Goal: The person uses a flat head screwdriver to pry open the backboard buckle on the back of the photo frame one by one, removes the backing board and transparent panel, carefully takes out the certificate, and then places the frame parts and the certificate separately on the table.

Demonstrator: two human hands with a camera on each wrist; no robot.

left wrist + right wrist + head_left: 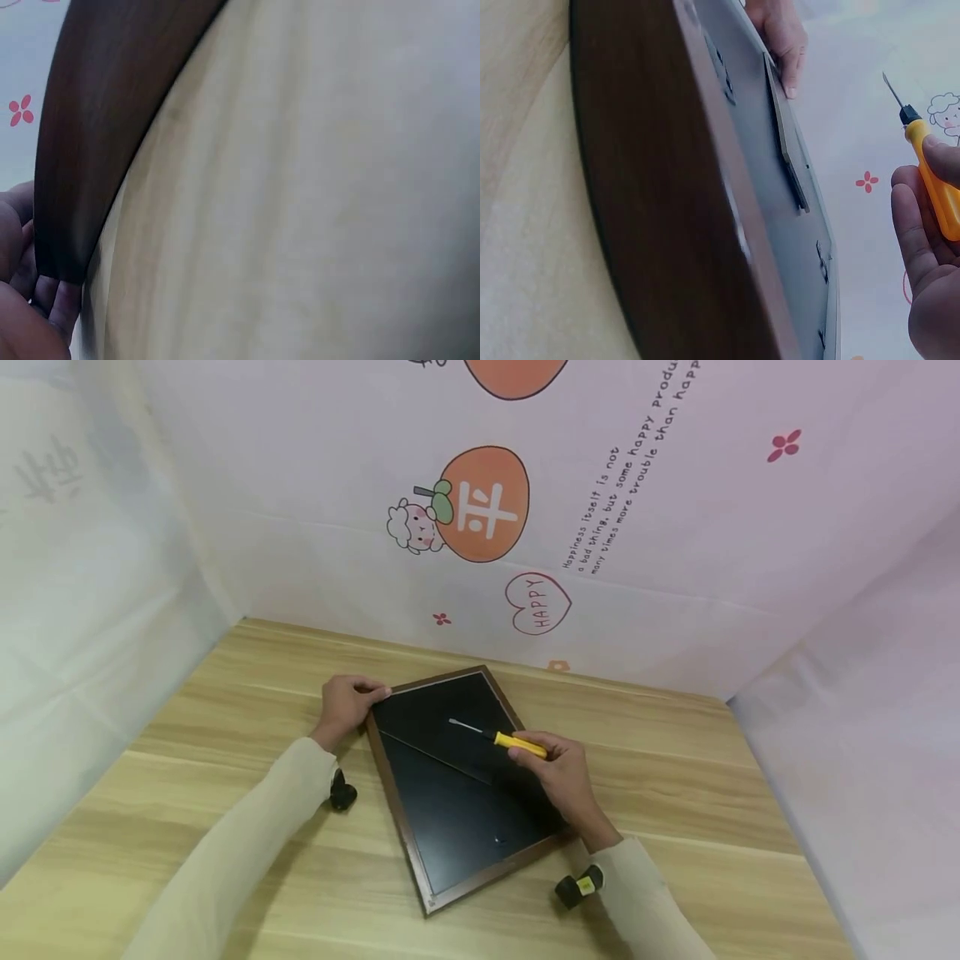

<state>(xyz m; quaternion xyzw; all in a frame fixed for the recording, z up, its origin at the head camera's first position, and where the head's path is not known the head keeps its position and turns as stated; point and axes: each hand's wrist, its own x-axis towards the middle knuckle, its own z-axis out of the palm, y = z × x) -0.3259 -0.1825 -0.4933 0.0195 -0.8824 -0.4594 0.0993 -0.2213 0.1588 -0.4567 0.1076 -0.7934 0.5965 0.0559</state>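
Screwdriver handle looks smooth plastic, shaft shiny metal; picture frame wood-look, back panel satin; tabletop wood-grained

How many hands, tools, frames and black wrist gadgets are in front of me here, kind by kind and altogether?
Hands: 2 (left hand, right hand)
Tools: 1 (yellow-handled screwdriver)
Frames: 1 (brown frame)
Black wrist gadgets: 2 (left wrist gadget, right wrist gadget)
Total: 6
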